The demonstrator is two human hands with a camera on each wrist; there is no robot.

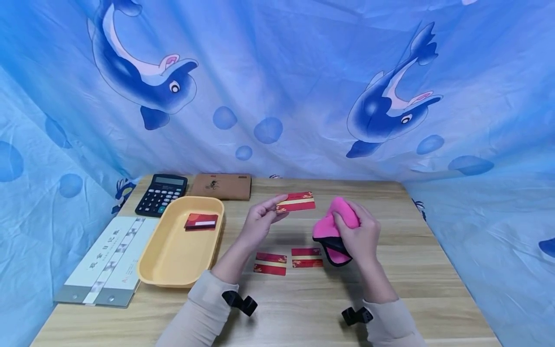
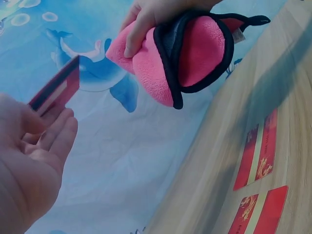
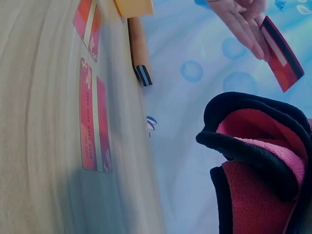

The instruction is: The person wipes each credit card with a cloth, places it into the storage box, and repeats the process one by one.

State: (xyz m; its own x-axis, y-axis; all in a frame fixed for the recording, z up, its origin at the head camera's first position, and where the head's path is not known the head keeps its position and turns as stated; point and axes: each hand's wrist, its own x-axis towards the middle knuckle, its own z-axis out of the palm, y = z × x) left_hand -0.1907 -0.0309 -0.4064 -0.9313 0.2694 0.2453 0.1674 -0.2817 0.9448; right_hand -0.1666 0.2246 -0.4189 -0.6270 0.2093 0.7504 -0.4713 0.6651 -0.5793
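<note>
My left hand [image 1: 259,222] pinches a red card with a pale gold band [image 1: 299,201] by its left end, up above the table; its back with a dark stripe shows in the left wrist view. To the right, my right hand [image 1: 361,232] grips a folded pink cloth with black edging [image 1: 326,226], also held in the air and apart from the card. The cloth [image 2: 156,63] hangs in loose folds in the left wrist view. Below and between the hands, two similar red cards lie on the table, a left one [image 1: 270,263] and a right one [image 1: 307,258].
A yellow tray [image 1: 173,265] at left holds red cards [image 1: 201,222]. Beside it lies a grey-white binder [image 1: 101,260]. Behind stand a black calculator [image 1: 161,195] and a brown wallet-like case [image 1: 222,186]. A blue dolphin-print curtain [image 1: 277,72] hangs along the table's back edge.
</note>
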